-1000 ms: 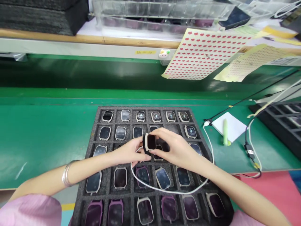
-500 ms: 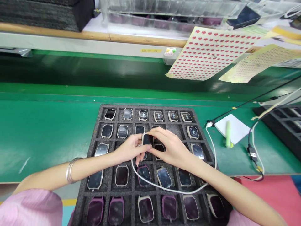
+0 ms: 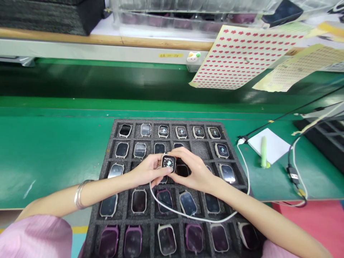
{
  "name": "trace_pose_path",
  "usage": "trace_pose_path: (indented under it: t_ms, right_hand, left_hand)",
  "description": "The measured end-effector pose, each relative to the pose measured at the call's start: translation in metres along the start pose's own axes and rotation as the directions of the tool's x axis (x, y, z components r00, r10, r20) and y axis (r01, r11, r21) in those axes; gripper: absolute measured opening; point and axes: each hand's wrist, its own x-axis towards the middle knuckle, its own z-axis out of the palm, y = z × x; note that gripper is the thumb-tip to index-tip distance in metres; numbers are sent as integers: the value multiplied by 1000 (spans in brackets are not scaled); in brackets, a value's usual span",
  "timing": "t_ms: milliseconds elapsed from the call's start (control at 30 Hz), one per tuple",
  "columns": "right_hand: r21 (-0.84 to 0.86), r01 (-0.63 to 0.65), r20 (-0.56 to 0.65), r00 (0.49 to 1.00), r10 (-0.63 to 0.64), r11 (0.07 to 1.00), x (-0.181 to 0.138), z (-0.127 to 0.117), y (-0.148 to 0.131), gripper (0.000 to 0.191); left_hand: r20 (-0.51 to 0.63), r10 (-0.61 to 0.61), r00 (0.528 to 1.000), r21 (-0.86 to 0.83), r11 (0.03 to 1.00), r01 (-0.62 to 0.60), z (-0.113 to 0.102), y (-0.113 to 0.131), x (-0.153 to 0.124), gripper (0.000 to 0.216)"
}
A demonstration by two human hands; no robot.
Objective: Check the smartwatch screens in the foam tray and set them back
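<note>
A smartwatch (image 3: 168, 163) without a strap is held above the tray, its screen lit with a round dial. My left hand (image 3: 149, 168) grips it from the left, thumb along the lower edge. From the right, my right hand (image 3: 192, 168) pinches its side with thumb and fingers. A white cable (image 3: 188, 216) runs from under my left hand, loops over the tray and goes off to the right. Below lies a dark foam tray (image 3: 200, 148) with rows of compartments, most holding strapless watches, some with purple frames (image 3: 109, 240). Several watches in the top row show lit screens.
On the green table (image 3: 53, 150), right of the tray, lie a white paper pad (image 3: 278, 145), a light green marker (image 3: 263, 152) and cables with an adapter (image 3: 292, 175). Another dark tray (image 3: 322, 139) is at far right. Sticker sheets (image 3: 236, 61) hang from the shelf.
The held watch's screen has gone from dark to a lit dial. Both hands keep their grip, with my left fingers slightly shifted under the watch.
</note>
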Motion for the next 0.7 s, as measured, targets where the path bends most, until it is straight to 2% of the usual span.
trace_pose_path:
  t_ms: [700]
  right_hand:
    - [-146,-9,14,1000,11,989,-6,0,-4,35]
  left_hand:
    - [-9,-11,1000,87,996,11,2,2,-2,41]
